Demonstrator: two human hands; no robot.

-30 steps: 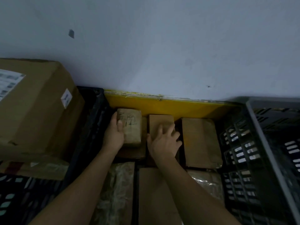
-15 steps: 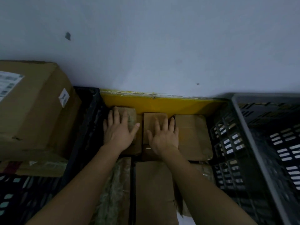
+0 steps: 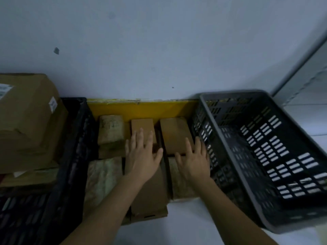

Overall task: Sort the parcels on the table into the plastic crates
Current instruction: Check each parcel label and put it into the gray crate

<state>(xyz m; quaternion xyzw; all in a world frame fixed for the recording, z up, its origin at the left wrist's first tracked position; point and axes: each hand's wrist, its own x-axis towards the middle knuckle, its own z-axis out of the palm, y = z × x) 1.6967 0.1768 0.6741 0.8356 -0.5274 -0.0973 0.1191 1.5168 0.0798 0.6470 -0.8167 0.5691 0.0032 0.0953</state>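
No grip yet: your left hand lies flat on the middle parcel, your right hand flat on the right parcel, beside the grey crate. Parcels appear stiff cardboard, probably light; grasp the long edges.

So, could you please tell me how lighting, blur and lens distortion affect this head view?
Head view: dim and bluish, so the black crate is nearly featureless; the grey crate smears with motion blur toward the right edge; wide-angle distortion bends the wall corner; the writing on the far-left parcel is too soft to read; both hands stay fairly sharp.
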